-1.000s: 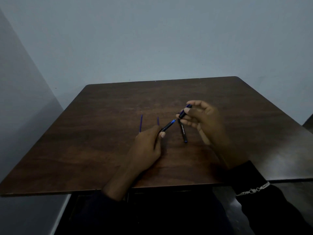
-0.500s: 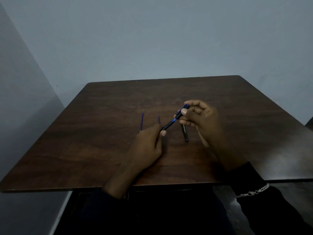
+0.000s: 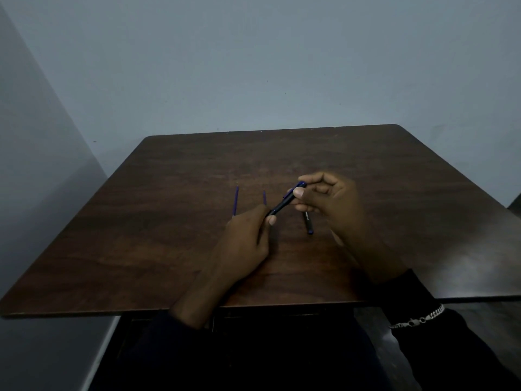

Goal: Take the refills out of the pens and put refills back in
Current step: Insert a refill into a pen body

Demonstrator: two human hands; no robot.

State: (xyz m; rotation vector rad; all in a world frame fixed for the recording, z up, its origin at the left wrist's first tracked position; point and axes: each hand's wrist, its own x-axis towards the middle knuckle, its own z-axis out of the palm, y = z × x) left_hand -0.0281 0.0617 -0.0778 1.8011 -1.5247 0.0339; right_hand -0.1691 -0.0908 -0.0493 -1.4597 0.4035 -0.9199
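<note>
My left hand (image 3: pixel 248 238) pinched the lower end of a black pen (image 3: pixel 284 203); my right hand (image 3: pixel 327 201) gripped its upper blue end. Second pen (image 3: pixel 308 221): flat on the table (image 3: pixel 169 235), beside my right hand. Two blue refills (image 3: pixel 235 200): lying left of the pens, one partly hidden.

A dark brown wood-grain table (image 3: pixel 169 249) carries black pens (image 3: pixel 308 222) with blue tips and thin blue refills (image 3: pixel 235 203).
</note>
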